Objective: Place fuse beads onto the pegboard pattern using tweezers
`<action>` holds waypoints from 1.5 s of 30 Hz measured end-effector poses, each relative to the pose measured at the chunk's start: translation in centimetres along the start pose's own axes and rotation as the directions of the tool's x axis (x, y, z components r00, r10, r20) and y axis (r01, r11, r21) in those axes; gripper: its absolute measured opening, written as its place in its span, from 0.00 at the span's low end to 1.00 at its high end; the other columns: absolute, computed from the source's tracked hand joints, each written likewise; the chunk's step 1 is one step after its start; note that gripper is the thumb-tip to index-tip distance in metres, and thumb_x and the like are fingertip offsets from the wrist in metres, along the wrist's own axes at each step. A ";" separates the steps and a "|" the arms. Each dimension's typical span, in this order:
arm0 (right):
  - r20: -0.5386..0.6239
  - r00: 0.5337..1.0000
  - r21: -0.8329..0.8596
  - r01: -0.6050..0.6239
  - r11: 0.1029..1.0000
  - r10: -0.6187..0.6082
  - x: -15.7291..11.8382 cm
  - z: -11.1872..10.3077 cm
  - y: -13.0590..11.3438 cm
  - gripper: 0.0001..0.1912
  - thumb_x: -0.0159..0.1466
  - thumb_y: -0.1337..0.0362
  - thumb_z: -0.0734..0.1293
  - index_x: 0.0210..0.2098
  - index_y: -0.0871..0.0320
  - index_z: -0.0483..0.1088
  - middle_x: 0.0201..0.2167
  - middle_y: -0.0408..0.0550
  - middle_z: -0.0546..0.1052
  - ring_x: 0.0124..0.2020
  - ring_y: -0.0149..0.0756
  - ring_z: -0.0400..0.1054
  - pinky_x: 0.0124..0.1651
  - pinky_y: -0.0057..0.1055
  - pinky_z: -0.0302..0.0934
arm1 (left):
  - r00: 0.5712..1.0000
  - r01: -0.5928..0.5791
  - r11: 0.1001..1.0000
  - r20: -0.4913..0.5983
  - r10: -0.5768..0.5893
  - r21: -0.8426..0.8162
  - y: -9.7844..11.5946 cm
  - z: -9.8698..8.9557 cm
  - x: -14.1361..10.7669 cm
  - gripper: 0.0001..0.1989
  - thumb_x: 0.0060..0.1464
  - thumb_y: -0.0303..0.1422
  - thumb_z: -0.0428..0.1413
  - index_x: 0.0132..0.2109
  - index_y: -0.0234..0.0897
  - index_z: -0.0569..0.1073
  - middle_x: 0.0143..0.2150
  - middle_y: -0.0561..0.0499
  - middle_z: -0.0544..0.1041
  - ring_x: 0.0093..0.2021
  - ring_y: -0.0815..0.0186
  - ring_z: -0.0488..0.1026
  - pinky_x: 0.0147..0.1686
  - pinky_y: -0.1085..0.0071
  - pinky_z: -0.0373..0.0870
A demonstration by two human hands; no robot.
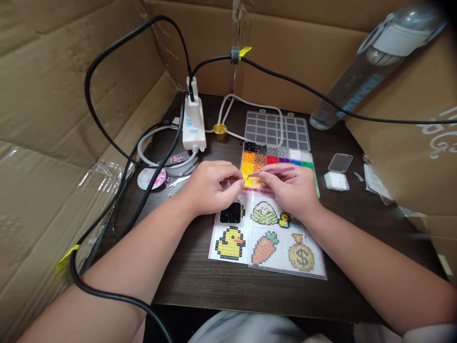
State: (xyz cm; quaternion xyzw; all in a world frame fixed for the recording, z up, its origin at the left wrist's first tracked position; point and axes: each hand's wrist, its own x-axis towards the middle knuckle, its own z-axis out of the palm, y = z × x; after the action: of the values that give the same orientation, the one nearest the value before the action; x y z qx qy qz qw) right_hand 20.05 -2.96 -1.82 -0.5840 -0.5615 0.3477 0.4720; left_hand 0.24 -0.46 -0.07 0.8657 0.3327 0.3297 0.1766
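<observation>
My right hand (294, 189) grips pink tweezers (276, 171), their tips pointing left over the yellow part of a bead box (317, 183) with many colours. Close to those tips, my left hand (214, 186) is curled with thumb and forefinger nearly together; whatever they hold is too small to make out. Below both hands lies a pattern sheet (282, 236) under a clear pegboard, showing a carrot, a money bag and a yellow chick. A small box of black beads (230, 213) rests on its upper left, and a small beaded duck (284, 219) near my right wrist.
Black cables (89, 95) loop over my left arm and across the back. A power strip (193, 124), a gold cup (220, 132) and a dish of pink beads (151, 178) stand left. Right are a small white-filled box (336, 181) and a bottle (367, 76). Cardboard walls surround the table.
</observation>
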 end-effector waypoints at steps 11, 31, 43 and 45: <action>0.012 1.000 0.021 -0.004 1.000 0.004 0.1 0.1 0.6 0.05 0.55 0.62 0.73 0.28 0.58 0.78 0.25 0.46 0.80 0.23 0.32 0.73 0.27 0.29 0.72 | 1.000 -0.010 1.000 -0.003 0.010 0.001 0.0 0.0 0.0 0.06 0.50 0.26 0.54 0.31 0.32 0.77 0.24 0.53 0.74 0.24 0.73 0.66 0.25 0.75 0.60; -0.248 0.916 -0.010 0.325 0.946 -0.317 -1.5 -5.1 -5.1 0.01 0.57 0.67 0.73 0.29 0.56 0.79 0.27 0.45 0.81 0.23 0.30 0.72 0.26 0.29 0.69 | 1.000 -0.012 1.000 -0.018 0.012 -0.010 -0.2 0.1 0.1 0.06 0.50 0.26 0.55 0.30 0.32 0.77 0.24 0.53 0.74 0.23 0.73 0.67 0.25 0.75 0.61; -0.097 0.995 -0.162 0.003 0.987 -0.019 -9.6 -8.4 0.6 0.05 0.61 0.66 0.70 0.32 0.52 0.80 0.29 0.44 0.82 0.27 0.34 0.76 0.29 0.26 0.73 | 1.000 0.011 1.000 0.020 -0.011 -0.006 0.3 -0.1 0.4 0.07 0.51 0.27 0.54 0.30 0.32 0.76 0.24 0.53 0.74 0.24 0.73 0.67 0.26 0.75 0.62; -0.089 0.996 -0.142 -0.019 0.990 0.006 -9.6 -8.0 0.8 0.05 0.60 0.66 0.70 0.31 0.53 0.80 0.28 0.45 0.82 0.26 0.35 0.76 0.29 0.27 0.73 | 0.999 0.029 1.000 0.023 -0.029 -0.002 0.3 -0.1 0.5 0.07 0.51 0.28 0.54 0.30 0.33 0.76 0.24 0.53 0.74 0.24 0.73 0.67 0.26 0.75 0.63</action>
State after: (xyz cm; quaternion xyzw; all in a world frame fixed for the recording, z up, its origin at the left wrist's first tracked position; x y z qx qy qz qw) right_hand 26.63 -13.65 -1.28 -0.6345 -0.5598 0.2835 0.4513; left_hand 0.55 -0.31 0.38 0.8643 0.3427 0.3175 0.1863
